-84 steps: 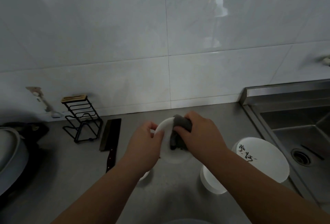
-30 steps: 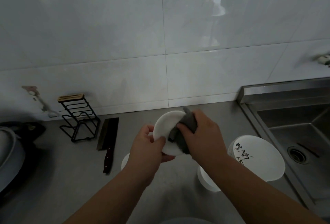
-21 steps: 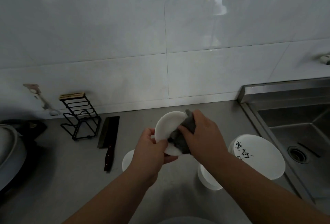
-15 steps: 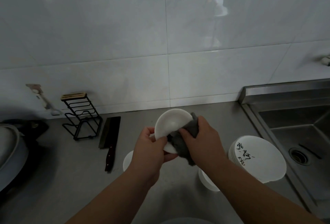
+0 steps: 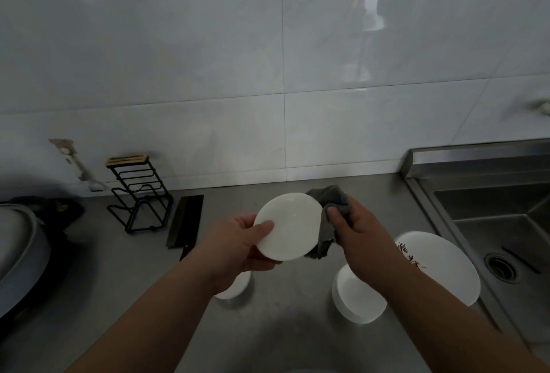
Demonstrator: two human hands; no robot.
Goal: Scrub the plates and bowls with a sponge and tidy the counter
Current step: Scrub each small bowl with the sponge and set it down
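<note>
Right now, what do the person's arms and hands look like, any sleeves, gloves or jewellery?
Both arms are bare: no sleeve shows on the left forearm or the right forearm. The left hand and right hand wear no gloves, and no ring, watch or bracelet is visible.

The grey sponge [image 5: 330, 203] no longer covers the middle of the small white plate [image 5: 290, 225]. The right hand [image 5: 361, 234] has drawn it out to the plate's rim on its own side, where it now bunches against the edge and hangs below the fingers. Nearly the whole face of the plate is now bare. The left hand [image 5: 238, 244] now lays its thumb on that face. A white bowl [image 5: 235, 286] now shows just beneath the left wrist.
</note>
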